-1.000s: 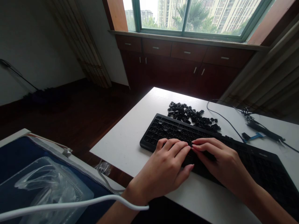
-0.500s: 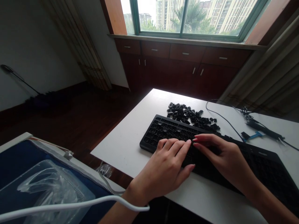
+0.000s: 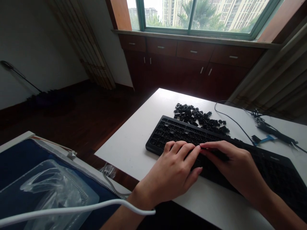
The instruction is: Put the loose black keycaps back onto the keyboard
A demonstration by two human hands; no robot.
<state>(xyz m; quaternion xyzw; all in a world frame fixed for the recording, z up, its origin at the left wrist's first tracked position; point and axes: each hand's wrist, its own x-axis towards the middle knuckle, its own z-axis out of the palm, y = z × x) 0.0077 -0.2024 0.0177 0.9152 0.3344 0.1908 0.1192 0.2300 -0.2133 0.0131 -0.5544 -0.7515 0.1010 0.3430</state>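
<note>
A black keyboard lies at a slant on the white table, with bare key sockets showing on its left part. Resting on its middle, my left hand has its fingers stretched over the sockets and its thumb apart near the front edge. My right hand is beside it, thumb and index fingertips closed in a pinch just above the keys, touching or almost touching my left index fingertip. Whatever is in that pinch is too small and dark to make out. Behind the keyboard lies a loose pile of black keycaps.
The white table also bears a blue brush, a dark cable bundle and a thin black cord. At the left, a clear plastic bag lies on dark blue cloth, crossed by a white cable.
My right thumb and index fingertips have closed together and come against my left index fingertip. The view has shifted slightly; my left hand stays on the keyboard.
</note>
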